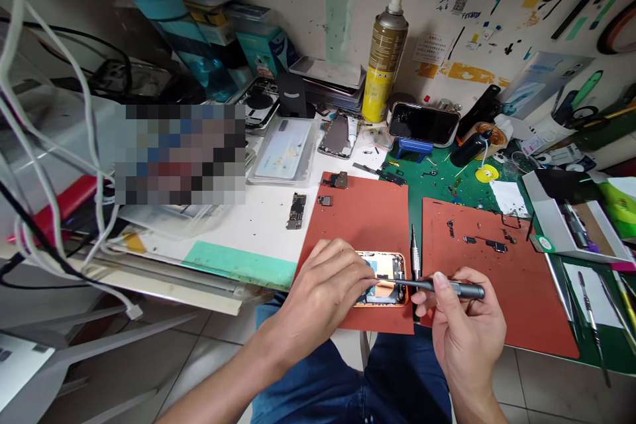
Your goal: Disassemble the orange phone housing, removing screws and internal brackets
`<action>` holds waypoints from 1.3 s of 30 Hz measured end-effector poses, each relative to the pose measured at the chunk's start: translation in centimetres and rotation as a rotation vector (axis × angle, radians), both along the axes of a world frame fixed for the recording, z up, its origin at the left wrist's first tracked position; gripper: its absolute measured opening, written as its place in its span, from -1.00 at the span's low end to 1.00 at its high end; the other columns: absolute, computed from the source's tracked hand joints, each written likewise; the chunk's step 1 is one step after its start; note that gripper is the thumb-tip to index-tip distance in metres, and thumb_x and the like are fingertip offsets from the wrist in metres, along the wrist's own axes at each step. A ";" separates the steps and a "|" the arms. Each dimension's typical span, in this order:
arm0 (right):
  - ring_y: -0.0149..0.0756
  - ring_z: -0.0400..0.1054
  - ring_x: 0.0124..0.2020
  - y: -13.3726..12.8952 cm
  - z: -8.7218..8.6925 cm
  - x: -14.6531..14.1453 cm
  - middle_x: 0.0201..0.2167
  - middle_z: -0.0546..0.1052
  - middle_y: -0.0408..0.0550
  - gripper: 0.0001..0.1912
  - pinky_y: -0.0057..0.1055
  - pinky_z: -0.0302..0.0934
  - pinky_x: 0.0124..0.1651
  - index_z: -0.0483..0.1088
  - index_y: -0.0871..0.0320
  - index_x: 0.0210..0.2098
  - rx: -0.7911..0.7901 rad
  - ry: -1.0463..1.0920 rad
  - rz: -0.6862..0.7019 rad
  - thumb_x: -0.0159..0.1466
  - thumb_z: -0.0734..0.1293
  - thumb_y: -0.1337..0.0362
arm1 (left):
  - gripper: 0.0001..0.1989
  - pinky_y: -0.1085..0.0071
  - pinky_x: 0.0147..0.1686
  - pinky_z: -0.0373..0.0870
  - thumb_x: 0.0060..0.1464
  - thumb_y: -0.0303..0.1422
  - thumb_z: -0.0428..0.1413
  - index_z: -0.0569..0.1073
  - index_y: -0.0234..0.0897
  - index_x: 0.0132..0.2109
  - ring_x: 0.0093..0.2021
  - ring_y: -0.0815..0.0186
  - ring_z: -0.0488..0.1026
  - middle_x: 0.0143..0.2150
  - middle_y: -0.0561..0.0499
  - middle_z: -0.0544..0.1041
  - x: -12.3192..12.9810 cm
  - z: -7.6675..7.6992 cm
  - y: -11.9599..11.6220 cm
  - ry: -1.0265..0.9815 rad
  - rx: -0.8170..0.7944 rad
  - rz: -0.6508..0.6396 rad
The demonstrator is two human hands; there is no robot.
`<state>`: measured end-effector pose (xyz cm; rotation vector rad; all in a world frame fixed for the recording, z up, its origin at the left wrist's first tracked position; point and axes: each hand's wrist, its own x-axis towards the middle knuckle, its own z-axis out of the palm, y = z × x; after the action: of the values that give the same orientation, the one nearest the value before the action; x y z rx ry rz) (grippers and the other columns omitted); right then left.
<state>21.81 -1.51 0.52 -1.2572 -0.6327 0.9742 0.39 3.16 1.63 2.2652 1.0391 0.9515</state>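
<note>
An opened phone with an orange frame lies on the left red mat. My right hand is closed around a dark screwdriver, whose thin shaft reaches left over the phone's inside. Over the phone's left end is my left hand, its fingers bent together near the screwdriver's tip; whatever they grip is hidden. A silver-and-black pen-like tool lies just right of the phone, between the two red mats.
Small parts lie on the right red mat. A circuit board rests on the white surface. Farther back stand a yellow spray can and a propped phone. Tweezers are at right, white cables at left.
</note>
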 end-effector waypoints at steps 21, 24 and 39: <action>-0.15 0.69 -0.39 -2.4 0.0 1.1 -0.27 0.72 -0.02 -0.60 -0.27 0.63 -0.31 0.39 0.10 -0.08 0.039 -0.086 -0.223 0.27 0.62 0.16 | -0.28 -0.14 0.23 0.51 0.38 -0.01 0.17 0.26 -0.28 0.49 0.38 -0.18 0.38 0.43 -0.33 0.41 -3.6 -0.3 0.1 0.473 0.158 -0.176; -0.16 0.71 -0.34 -3.9 -0.2 0.1 -0.19 0.74 0.00 -0.64 -0.27 0.66 -0.21 0.40 0.11 -0.05 0.108 -0.212 -0.275 0.30 0.59 0.28 | -0.40 -0.12 0.24 0.51 0.45 -0.14 0.13 0.27 -0.28 0.48 0.35 -0.15 0.42 0.38 -0.30 0.47 -3.7 0.1 0.5 0.510 0.182 -0.190; -0.07 0.69 -0.09 -4.3 -2.9 -0.6 -0.06 0.70 0.09 -0.29 -0.05 0.67 -0.10 0.36 0.22 0.26 0.518 -1.019 -0.285 0.19 0.50 0.73 | -0.16 0.27 -0.33 0.26 0.03 -0.47 0.23 0.30 0.02 0.46 -0.17 0.07 0.45 -0.05 -0.09 0.43 -0.3 5.1 3.7 0.822 -0.067 -0.356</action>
<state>21.18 -5.77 -2.37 -1.2608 -1.3361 -0.1517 0.05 6.88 6.68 2.7014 0.8736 -0.1958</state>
